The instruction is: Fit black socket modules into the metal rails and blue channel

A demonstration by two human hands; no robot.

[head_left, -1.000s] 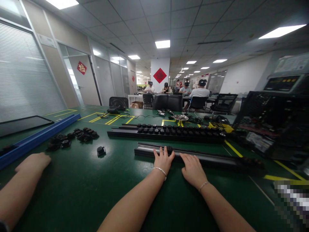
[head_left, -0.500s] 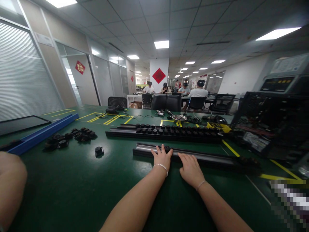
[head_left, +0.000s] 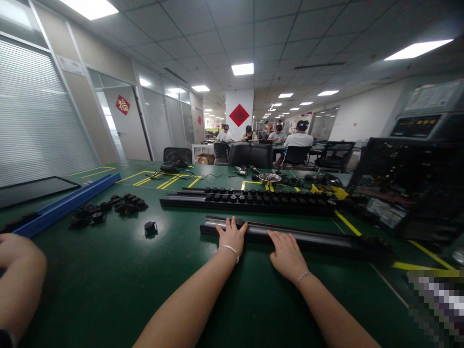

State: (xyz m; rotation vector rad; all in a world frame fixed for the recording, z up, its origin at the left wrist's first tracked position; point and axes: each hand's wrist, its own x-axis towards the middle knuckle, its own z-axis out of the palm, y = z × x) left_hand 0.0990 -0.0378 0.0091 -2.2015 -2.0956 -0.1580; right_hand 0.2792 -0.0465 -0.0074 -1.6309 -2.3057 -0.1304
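A long black rail (head_left: 315, 241) with a shiny grooved channel lies across the green table in front of me. My left hand (head_left: 232, 238) is over its left part, fingers spread, with a small black block (head_left: 239, 223) gripped between thumb and forefinger in the channel. To the right, my right hand (head_left: 289, 254) rests its outstretched fingertips on the rail's near edge, thumb apart. Its fingers hold no separate part. A single black block (head_left: 151, 229) sits on the table left of the rail.
Behind lie more black rails (head_left: 250, 205) filled with small blocks. A pile of black blocks (head_left: 128, 204) and a blue channel (head_left: 78, 198) are at left, near another person's arm (head_left: 21, 285). A metal dish (head_left: 270, 178) stands at the back; dark equipment (head_left: 406, 183) stands right.
My left hand has moved left along the rail, and the small black block between its fingers has moved with it. My right hand stays in place. The other person's arm has shifted slightly.
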